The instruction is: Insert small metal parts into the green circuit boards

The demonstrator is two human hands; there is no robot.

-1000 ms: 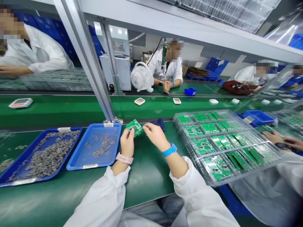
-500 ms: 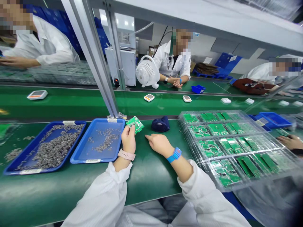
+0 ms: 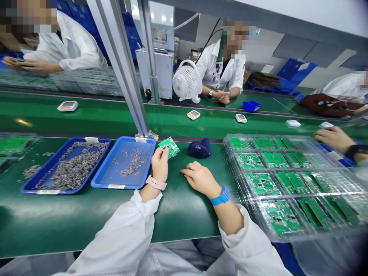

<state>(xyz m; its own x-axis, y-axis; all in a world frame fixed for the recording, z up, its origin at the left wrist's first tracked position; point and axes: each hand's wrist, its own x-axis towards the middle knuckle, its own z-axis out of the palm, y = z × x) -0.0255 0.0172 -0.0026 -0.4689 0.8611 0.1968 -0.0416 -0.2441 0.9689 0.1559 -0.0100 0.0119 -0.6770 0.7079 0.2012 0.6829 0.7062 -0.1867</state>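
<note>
Head view: left hand (image 3: 160, 165) clamps fingers on a flat green board (image 3: 170, 145), hiding its corner, left of the ribbed fan (image 3: 199, 148); whether fingertips of right hand (image 3: 200, 178), before the fan, meet, I cannot tell.

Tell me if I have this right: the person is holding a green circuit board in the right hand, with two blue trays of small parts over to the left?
Not quite: the left hand holds the green circuit board, as the head view shows. The two blue trays of small parts are indeed over to the left.
</note>
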